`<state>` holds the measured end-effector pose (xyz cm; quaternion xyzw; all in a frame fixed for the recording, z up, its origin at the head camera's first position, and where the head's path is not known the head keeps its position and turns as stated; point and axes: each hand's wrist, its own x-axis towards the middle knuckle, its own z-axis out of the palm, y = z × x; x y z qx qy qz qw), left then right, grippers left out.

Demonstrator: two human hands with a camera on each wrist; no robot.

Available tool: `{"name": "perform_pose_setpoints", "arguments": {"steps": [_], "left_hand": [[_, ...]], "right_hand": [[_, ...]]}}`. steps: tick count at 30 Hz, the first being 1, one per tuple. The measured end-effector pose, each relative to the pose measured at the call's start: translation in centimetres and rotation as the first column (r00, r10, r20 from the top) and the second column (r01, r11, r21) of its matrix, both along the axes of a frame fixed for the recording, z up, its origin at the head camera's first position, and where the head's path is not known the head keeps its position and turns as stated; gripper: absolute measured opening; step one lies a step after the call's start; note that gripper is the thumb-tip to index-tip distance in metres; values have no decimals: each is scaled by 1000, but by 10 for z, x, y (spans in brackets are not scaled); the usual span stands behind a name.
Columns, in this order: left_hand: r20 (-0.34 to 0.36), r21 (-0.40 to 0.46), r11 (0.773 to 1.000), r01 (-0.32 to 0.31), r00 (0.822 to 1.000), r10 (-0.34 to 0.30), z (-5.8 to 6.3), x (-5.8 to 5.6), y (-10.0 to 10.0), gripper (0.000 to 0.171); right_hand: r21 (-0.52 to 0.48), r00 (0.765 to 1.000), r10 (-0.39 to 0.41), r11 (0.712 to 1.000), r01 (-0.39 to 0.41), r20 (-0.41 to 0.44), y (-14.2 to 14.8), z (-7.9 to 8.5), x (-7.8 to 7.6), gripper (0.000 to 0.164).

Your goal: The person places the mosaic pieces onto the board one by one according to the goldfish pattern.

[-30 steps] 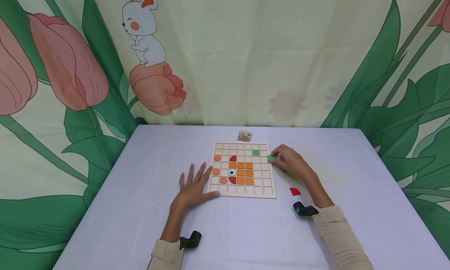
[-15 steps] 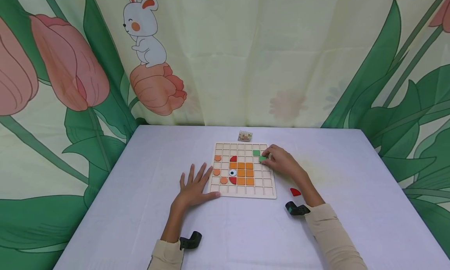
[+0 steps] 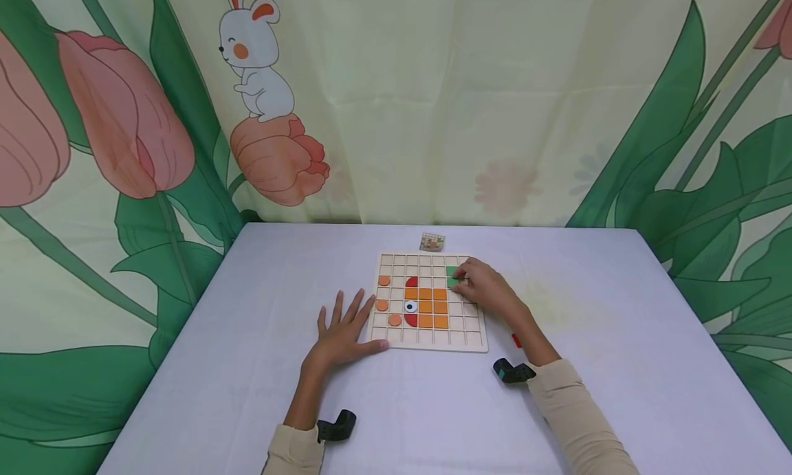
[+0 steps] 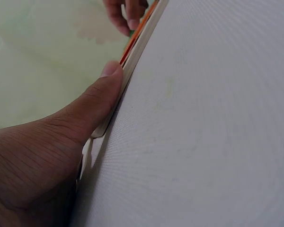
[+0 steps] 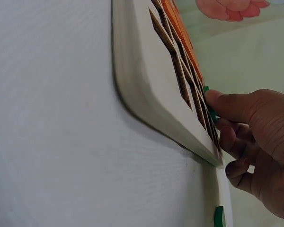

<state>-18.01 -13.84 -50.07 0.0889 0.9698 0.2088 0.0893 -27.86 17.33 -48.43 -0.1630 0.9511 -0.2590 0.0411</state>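
A pale wooden grid board (image 3: 433, 346) lies on the table in the head view. Its cells hold orange square tiles (image 3: 425, 307), round orange pieces (image 3: 383, 305), red quarter-circle pieces (image 3: 411, 282) and a white eye piece (image 3: 410, 306). My right hand (image 3: 489, 289) pinches a green square tile (image 5: 213, 114) over the board's right part, just below another green tile (image 3: 452, 271). Fingers spread, my left hand (image 3: 339, 339) rests at the board's left edge; its thumb (image 4: 111, 75) touches the near left corner.
A small patterned object (image 3: 432, 242) sits behind the board. To the right lies a red piece (image 3: 516, 340), partly hidden by the right forearm. The right wrist view shows another green piece (image 5: 219, 217) beside the board. A printed curtain (image 3: 433, 117) hangs behind the table.
My right hand has carried the green tile leftward, from beyond the board's right edge to the cell below the other green tile. The left hand stays at the board.
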Motion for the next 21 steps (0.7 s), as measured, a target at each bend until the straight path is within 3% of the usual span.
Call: {"name": "perform_pose_setpoints", "arguments": {"steps": [21], "left_hand": [[5,0,1000,7,1000,-7,-1,-1,-1,98]], "right_hand": [[-17,1000,-9,1000,8,-7,-3,1,1,24]]}}
